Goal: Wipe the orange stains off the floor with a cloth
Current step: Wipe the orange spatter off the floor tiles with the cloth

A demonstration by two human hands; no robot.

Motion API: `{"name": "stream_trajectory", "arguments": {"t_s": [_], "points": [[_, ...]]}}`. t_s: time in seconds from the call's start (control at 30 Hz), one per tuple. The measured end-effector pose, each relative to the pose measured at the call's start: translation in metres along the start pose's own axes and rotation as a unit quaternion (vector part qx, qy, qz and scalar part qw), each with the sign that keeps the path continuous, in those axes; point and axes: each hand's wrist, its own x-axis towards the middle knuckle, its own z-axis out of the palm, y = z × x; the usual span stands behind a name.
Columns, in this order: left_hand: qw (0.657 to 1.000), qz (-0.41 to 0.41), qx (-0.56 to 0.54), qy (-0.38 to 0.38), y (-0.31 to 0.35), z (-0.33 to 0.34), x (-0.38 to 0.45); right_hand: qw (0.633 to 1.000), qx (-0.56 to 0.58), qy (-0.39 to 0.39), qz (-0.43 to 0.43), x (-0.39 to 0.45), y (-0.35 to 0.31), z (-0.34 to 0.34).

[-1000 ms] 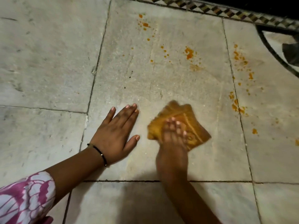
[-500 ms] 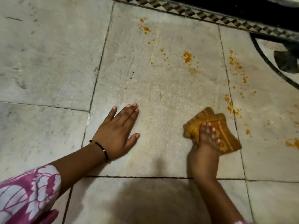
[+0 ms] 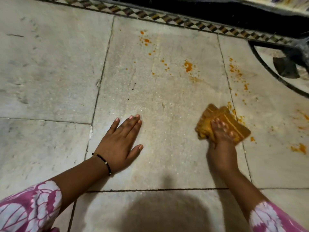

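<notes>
Orange cloth [image 3: 222,124], folded into a pad, now lies on the floor [image 3: 50,72] at the right edge of the middle tile, right up against the grout line. A second ago it sat near the middle of that tile, close to the left hand; it has swept rightward in two steps to reach the first specks along the seam.

In the head view the right hand [image 3: 220,144] presses down on the near half of the cloth, its fingers [image 3: 222,128] spread flat over the fabric rather than curled round it, though motion blur hides the finer detail. The left hand [image 3: 118,144] lies palm down on the same tile, fingers straight and together, holding nothing; it has not shifted across the three pictures and looks to be propping the person's weight.

Orange stains [image 3: 189,66] lie far from the cloth on the middle tile, more dot the tile to the right [image 3: 234,71], and a larger smear [image 3: 299,149] sits right of the cloth. The wiped stretch between the hands looks free of orange, so my judgement is that the near middle is done and most of the splatter, far and right, is yet to be reached.
</notes>
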Motion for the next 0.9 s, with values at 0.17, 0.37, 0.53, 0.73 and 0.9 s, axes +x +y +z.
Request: {"name": "stream_trajectory", "arguments": {"t_s": [0.17,0.37,0.53,0.73,0.9], "points": [[1.0,-0.003,0.001,0.001,0.001,0.001,0.001,0.998,-0.041,-0.031,-0.04,-0.08,-0.038,0.027],[1.0,-0.002,-0.006,0.007,0.0,0.001,0.0,0.947,-0.017,-0.191,-0.257,-0.009,-0.096,0.057],[1.0,0.0,-0.006,0.005,0.0,0.002,0.0,0.905,-0.073,-0.301,-0.29,0.095,-0.045,0.008],[1.0,-0.008,-0.02,0.003,0.0,0.0,0.0,0.832,-0.181,-0.401,-0.338,0.069,0.033,-0.084],[1.0,-0.009,-0.008,-0.011,-0.002,0.001,0.001,0.769,-0.1,-0.444,-0.449,0.009,0.007,-0.046]]}}
